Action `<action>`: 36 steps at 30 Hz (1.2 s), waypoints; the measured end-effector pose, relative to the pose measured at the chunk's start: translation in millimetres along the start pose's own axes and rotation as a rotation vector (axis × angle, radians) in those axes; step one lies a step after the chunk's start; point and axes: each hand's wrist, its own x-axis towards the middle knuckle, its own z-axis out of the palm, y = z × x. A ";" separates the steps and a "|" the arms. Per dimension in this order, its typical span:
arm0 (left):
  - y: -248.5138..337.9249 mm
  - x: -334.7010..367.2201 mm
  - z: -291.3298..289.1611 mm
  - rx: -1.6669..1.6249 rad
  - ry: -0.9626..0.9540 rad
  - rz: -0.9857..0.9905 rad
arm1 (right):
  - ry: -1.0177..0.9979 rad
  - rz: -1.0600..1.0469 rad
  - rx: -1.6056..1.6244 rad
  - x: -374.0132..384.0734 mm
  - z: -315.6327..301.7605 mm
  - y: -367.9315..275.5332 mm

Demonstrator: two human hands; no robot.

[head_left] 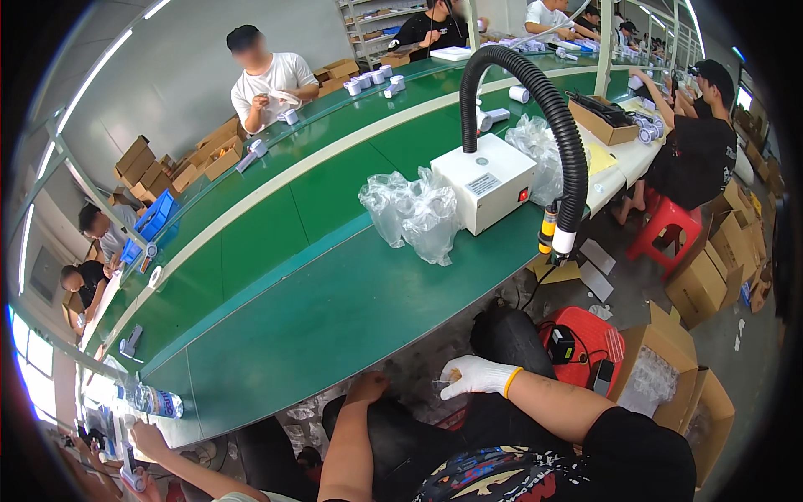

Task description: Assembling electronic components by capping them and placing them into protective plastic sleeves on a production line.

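My bare left hand (368,386) is low, just below the near edge of the green table (284,335). Its fingers look curled, and what they hold, if anything, is hidden. To its right, over my lap, is my right hand (478,376) in a white glove with a yellow cuff. Thumb and fingers are drawn together around something small and partly see-through, too indistinct to name. The two hands are apart, and neither touches the tabletop.
On the table stand a white box (485,188) with a black flexible hose (573,142) and crumpled plastic bags (410,213). A water bottle (159,402) lies left, near another person's hand (149,439). A red stool (585,335) and open carton (661,360) are right. Co-workers line the conveyor (259,222).
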 end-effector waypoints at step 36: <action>-5.5 5.3 5.7 -0.015 -0.029 -0.003 | -0.051 0.049 0.060 -0.8 2.9 -1.0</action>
